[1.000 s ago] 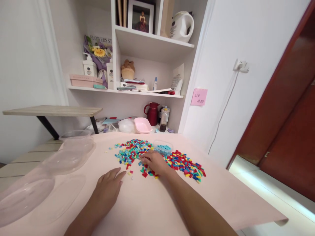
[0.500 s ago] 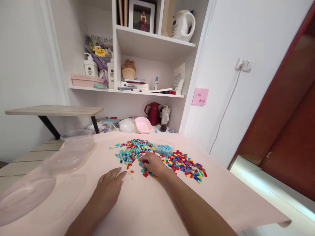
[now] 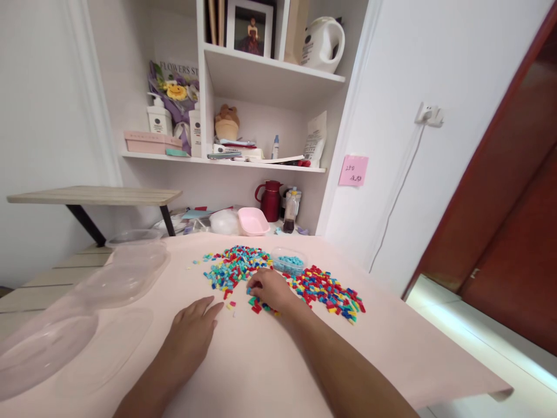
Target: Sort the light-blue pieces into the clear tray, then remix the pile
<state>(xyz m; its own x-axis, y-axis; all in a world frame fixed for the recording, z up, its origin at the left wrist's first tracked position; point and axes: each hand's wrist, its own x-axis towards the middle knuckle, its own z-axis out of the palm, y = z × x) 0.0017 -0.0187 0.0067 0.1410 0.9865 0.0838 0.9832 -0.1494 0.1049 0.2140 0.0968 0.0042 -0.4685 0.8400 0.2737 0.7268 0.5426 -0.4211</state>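
Small coloured bricks spread on the pink-covered table (image 3: 243,366); places taken from the clear tub (image 3: 277,253) of light-blue bricks.

Left to right: clear plastic containers (image 3: 124,278), well left of the tub. Left hand (image 3: 194,325), left of the tub and nearer the wearer: palm down, fingers loosely spread, grasping nothing. Mixed brick pile (image 3: 237,268), just left of the tub. Small brick cluster (image 3: 256,307), on the tub's near side, partly covered by the right hand (image 3: 270,288), which is just in front of the tub: fingers curled, blue at the fingertips; cannot tell whether a brick is gripped. Second brick pile (image 3: 328,290), mostly red, yellow and blue, right of the tub.
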